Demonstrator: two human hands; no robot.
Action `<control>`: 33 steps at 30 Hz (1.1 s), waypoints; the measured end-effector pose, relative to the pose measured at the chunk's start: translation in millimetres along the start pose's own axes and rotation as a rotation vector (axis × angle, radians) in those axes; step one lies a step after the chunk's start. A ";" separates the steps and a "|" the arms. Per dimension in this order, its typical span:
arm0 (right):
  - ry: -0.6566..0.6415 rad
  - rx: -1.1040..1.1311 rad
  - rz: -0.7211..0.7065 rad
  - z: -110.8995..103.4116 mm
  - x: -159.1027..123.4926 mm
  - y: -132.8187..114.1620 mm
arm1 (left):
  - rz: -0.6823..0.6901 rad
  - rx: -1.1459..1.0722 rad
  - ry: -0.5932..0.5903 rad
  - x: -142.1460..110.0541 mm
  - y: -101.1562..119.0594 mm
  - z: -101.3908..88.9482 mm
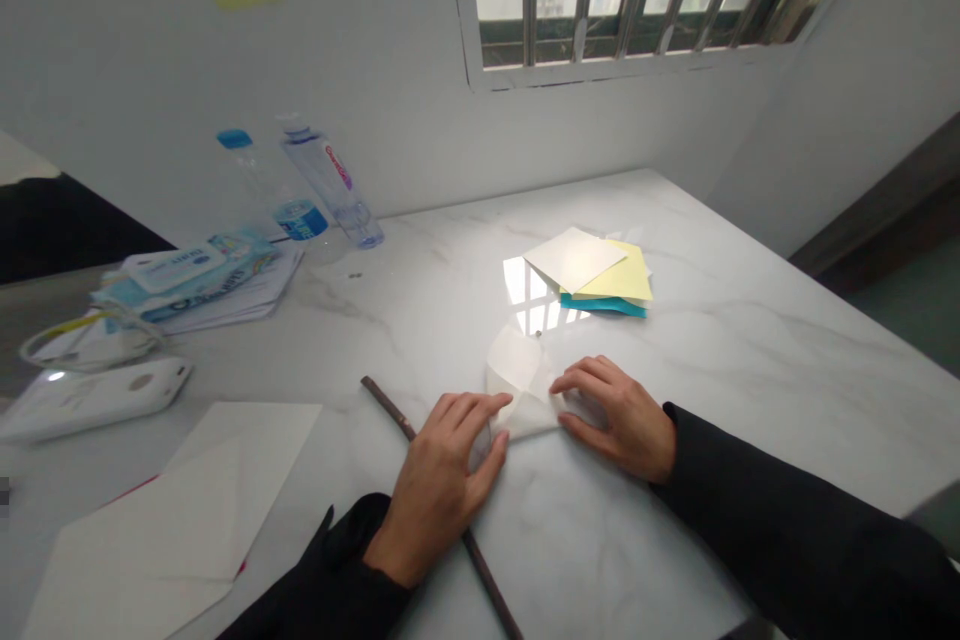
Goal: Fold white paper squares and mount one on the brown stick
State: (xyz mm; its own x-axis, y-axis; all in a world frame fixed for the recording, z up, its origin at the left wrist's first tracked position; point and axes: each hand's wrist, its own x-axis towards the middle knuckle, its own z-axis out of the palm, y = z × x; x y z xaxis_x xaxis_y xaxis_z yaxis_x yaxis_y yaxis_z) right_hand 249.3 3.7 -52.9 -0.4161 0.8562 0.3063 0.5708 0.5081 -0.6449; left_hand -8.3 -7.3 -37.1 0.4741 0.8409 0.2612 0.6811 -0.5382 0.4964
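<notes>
Left hand (450, 470) is arching palm-down, thumb and fingers parted | right hand (619, 420) is mirroring it | both are touching folded paper (519, 368), lying well in from worktop (750, 350) back edge | bottle label (339, 167) is showing blurred red lettering

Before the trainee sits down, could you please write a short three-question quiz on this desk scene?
1. True or false: the dark brown stick is partly hidden by the left hand.
2. Multiple choice: what colour is the cap on the blue-labelled plastic bottle? A) red B) blue C) green
3. Fill in the blank: the folded cream paper lies between the left hand and the ____.

Key: 1. True; 2. B; 3. right hand.
</notes>
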 end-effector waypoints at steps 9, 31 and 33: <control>-0.036 -0.116 -0.173 3.0 1.1 6.1 | 0.042 0.030 -0.050 -1.4 0.1 -0.5; -0.120 -0.046 -0.262 -1.3 1.4 14.8 | 0.038 0.070 -0.058 -1.2 -1.5 0.9; -0.116 -0.063 -0.265 -0.8 1.2 14.2 | 0.042 0.065 -0.067 -1.3 -2.5 1.2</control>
State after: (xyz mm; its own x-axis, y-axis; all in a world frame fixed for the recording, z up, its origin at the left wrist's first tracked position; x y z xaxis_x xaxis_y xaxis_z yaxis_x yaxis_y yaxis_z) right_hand 257.4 12.0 -61.1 -0.6330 0.6780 0.3736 0.4726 0.7207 -0.5072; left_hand -9.9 -7.1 -39.6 0.5382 0.8126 0.2234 0.6936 -0.5777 0.4303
